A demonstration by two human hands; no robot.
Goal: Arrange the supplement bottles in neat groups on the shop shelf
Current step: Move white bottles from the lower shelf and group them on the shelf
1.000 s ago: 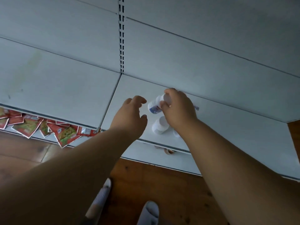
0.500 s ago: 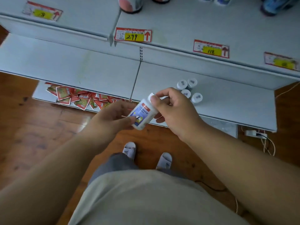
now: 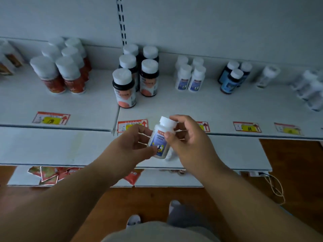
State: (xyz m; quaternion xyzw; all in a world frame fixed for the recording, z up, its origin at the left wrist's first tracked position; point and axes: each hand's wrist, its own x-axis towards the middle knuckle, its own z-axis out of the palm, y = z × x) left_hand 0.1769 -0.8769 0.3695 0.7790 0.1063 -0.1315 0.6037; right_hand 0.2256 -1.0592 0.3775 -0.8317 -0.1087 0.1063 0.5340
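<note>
I hold a small white supplement bottle with a blue label (image 3: 160, 142) upright in front of the upper shelf's edge (image 3: 174, 109). My left hand (image 3: 129, 145) pinches its lower body. My right hand (image 3: 188, 138) grips it by the cap and upper label. On the shelf behind stands a group of matching white bottles with blue labels (image 3: 190, 75). Left of them are dark bottles with pink labels (image 3: 136, 75) and red-labelled bottles (image 3: 63, 67). Blue bottles (image 3: 233, 77) stand to the right.
Blurred white bottles (image 3: 309, 89) stand at the far right, a single one (image 3: 267, 75) beside the blue group. Red and yellow price tags (image 3: 51, 118) line the shelf front. A lower shelf (image 3: 52, 147) lies beneath. Red sachets (image 3: 49, 173) sit on the bottom level; a cable (image 3: 274, 186) lies on the wooden floor.
My view has lifted from the lower shelf to the upper one. The bottle, picked from the lower shelf, has come upright and risen, with both hands now on it.
</note>
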